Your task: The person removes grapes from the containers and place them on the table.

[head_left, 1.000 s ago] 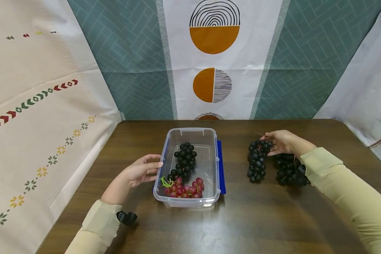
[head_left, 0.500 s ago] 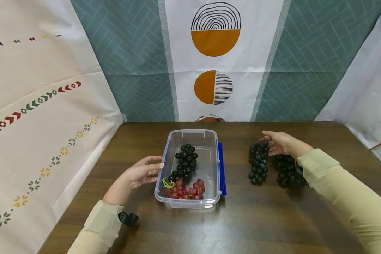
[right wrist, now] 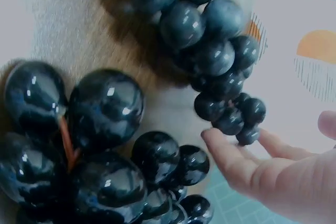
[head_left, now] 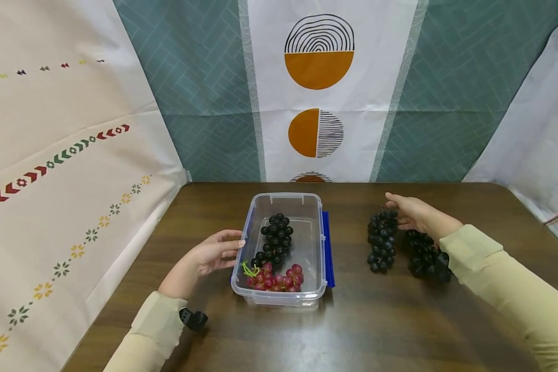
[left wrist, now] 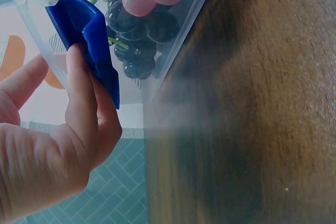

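A clear plastic container [head_left: 309, 243] with blue latches stands mid-table. Inside lie a black grape bunch [head_left: 279, 232] and a red grape bunch [head_left: 279, 281] with a green stem. My left hand [head_left: 211, 253] rests against the container's left side, its fingers at the rim and the blue latch [left wrist: 97, 40]. On the right, my right hand [head_left: 414, 213] is at the stem end of another black bunch [head_left: 381, 240]. In the right wrist view its fingers [right wrist: 236, 166] lie extended beside the lowest grapes, thumb apart. Further black grapes [head_left: 425, 253] lie under the right forearm.
The brown wooden table [head_left: 344, 325] meets a patterned cloth backdrop [head_left: 214, 103] at its far edge. Pale cloths [head_left: 65, 206] hang at both sides. A small black device [head_left: 194, 319] is worn on the left wrist.
The right hand has loosened at the top of its grape bunch, and the thin stem past its fingertips is out of sight. The left hand stays at the container. The head view has shifted slightly.
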`<state>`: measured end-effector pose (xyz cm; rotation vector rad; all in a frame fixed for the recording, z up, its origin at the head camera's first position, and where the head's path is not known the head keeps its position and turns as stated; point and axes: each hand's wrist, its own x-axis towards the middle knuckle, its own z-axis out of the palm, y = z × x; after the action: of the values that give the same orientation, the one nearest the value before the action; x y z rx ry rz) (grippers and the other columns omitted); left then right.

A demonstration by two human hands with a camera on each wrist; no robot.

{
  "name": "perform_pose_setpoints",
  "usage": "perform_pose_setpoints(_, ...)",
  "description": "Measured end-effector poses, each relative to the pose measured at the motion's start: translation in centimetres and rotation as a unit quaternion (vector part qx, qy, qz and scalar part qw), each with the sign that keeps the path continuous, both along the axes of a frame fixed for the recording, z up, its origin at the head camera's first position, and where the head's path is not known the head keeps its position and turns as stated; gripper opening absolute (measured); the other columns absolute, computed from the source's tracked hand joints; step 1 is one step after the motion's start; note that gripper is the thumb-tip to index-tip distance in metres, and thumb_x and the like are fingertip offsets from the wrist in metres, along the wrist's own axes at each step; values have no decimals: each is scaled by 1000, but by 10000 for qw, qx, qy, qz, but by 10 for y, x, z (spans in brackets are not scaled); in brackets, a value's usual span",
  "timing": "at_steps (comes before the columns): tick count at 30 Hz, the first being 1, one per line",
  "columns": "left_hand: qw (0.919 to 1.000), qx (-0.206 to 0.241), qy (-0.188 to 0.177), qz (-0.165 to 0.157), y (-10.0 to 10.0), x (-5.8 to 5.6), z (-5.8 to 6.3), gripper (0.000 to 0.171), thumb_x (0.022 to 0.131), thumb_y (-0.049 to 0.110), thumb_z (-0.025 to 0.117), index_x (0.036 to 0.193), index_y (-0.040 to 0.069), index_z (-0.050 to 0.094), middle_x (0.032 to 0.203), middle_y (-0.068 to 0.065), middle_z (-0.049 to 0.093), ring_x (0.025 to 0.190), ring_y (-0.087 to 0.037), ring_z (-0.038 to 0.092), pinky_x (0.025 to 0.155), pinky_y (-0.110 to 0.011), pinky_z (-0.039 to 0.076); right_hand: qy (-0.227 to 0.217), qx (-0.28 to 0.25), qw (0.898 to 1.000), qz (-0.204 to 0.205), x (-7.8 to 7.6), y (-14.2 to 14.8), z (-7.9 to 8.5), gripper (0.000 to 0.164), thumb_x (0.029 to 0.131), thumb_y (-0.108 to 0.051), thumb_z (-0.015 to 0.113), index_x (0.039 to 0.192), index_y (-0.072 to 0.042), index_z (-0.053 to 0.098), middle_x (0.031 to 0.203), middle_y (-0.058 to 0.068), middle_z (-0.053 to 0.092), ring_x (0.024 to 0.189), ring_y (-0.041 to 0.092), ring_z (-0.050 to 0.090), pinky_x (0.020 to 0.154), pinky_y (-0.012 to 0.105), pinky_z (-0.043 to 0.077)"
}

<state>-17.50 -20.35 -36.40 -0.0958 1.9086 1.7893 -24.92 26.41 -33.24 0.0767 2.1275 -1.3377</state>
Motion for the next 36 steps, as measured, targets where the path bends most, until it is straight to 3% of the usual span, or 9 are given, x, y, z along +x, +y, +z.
perform_pose_setpoints(8, 10000, -25, 54, 7, 1, 0, -2, 58, 94, 17, 58, 142, 3, 28, 112, -9, 58, 103, -19, 60, 84, -34, 53, 125, 161, 9994, -265, 8, -2, 6, 78, 99, -55, 14, 150, 3, 4, 151, 34, -14, 138, 54, -1, 112, 56, 20)
perform_pose_setpoints(14, 10000, -54, 25, -1, -1, 0, -3, 58, 95, 16, 57, 142, 3, 26, 116, -12, 57, 103, -20, 61, 83, -33, 54, 227, 291, 9992, -151, 14, -5, 14, 76, 100, -54, 17, 150, 3, 9, 151, 35, -7, 139, 51, 2, 112, 57, 20)
perform_pose_setpoints(22, 9999, -82, 75, -5, -1, 0, -2, 59, 95, 19, 58, 142, 3, 27, 116, -12, 58, 100, -18, 61, 83, -32, 53, 984, 678, 9923, 337, 21, -11, 20, 80, 97, -56, 34, 144, 8, 28, 148, 34, 24, 135, 48, 27, 108, 54, 31)
perform_pose_setpoints(29, 9999, -111, 44, -12, -1, -1, -3, 57, 95, 19, 57, 142, 4, 28, 114, -10, 59, 102, -18, 61, 84, -32, 54, 1453, 667, 9867, 305, 33, -32, 29, 61, 101, -40, 39, 139, 8, 36, 137, 31, 44, 125, 43, 45, 104, 52, 38)
perform_pose_setpoints(32, 9999, -95, 51, -10, -1, -1, -3, 57, 95, 19, 58, 142, 5, 28, 111, -8, 61, 100, -17, 62, 84, -32, 54, 1821, 897, 9782, 436, 37, -41, 29, 52, 101, -36, 41, 132, 6, 44, 128, 27, 53, 117, 40, 51, 97, 50, 43)
perform_pose_setpoints(36, 10000, -72, 52, 16, -1, -1, -3, 56, 95, 19, 57, 142, 4, 29, 106, -4, 62, 98, -16, 62, 82, -31, 54, 2487, 1324, 9573, 656, 41, -54, 29, 41, 99, -33, 47, 120, 2, 56, 115, 21, 60, 103, 33, 58, 84, 44, 49)
